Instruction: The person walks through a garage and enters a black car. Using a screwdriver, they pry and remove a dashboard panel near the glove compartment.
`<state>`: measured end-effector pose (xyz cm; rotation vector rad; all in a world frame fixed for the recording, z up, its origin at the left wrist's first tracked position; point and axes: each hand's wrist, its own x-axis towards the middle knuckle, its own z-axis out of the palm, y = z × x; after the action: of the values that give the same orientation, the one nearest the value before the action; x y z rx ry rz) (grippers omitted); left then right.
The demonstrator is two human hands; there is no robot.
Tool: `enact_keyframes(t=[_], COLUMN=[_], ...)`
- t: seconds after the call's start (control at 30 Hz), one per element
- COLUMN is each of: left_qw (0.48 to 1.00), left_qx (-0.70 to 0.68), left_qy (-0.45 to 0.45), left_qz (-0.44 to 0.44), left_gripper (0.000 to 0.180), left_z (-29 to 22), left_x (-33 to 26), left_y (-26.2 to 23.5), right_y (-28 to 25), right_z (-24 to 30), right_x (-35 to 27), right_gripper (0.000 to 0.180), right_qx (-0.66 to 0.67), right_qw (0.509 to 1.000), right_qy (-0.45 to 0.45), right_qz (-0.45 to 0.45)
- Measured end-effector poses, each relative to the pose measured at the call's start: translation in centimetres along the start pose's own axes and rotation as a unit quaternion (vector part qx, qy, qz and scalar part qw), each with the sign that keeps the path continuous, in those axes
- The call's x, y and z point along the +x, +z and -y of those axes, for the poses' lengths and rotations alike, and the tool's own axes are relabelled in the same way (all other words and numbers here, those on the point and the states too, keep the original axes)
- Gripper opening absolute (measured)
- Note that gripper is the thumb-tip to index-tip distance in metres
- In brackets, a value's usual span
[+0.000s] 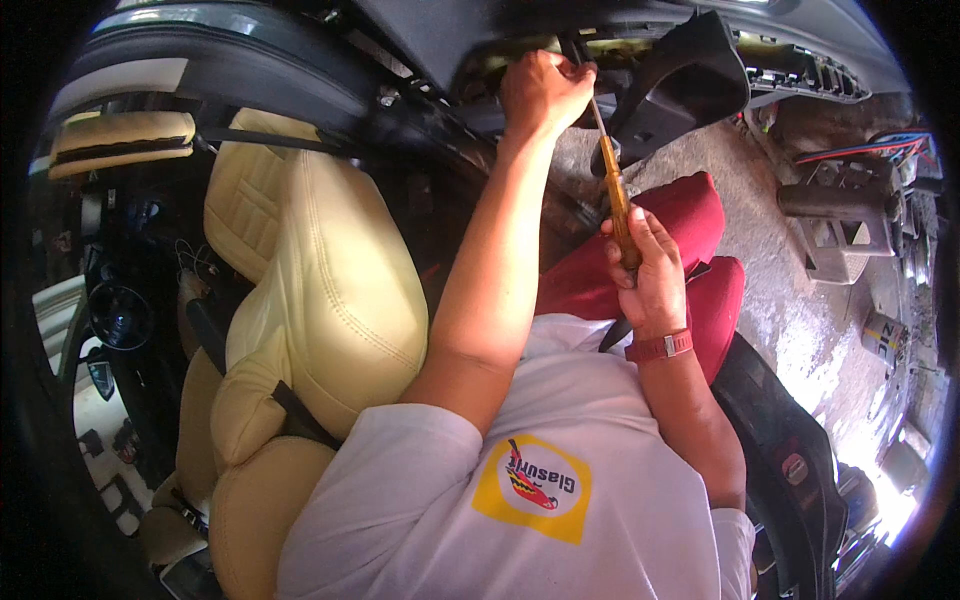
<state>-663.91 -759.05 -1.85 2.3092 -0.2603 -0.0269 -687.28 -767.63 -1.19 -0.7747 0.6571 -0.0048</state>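
My right hand is closed on a screwdriver with a long amber handle. Its thin metal shaft points up and away, toward the fingers of my left hand. That hand reaches under the dashboard, fingers curled together beside a dark part. Whether they grip the shaft tip or the part is hidden. Just right of the screwdriver hangs a loose black plastic trim panel, tilted down from the dashboard edge.
Cream stitched car seats fill the left side. Red cloth lies below my hands, and a black seat side panel is at lower right. Through the door opening are a concrete floor and a grey plastic stool.
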Motion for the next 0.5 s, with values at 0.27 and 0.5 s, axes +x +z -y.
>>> enact_keyframes(t=[0.27,0.5], left_qw=[1.0,1.0], left_qx=[0.012,-0.001], left_qy=[0.012,-0.012], left_qz=[-0.021,0.017], left_gripper=[0.029,0.034], left_z=[-0.2,0.2], left_x=[-0.2,0.1], left_y=[0.4,0.1], right_y=[0.1,0.5], right_z=[-2.1,-1.0], right_x=[1.1,0.9], right_gripper=[0.03,0.023], right_qx=[-0.402,-0.257], right_qw=[0.876,0.953], right_qy=[-0.251,-0.149], right_qz=[-0.088,-0.067])
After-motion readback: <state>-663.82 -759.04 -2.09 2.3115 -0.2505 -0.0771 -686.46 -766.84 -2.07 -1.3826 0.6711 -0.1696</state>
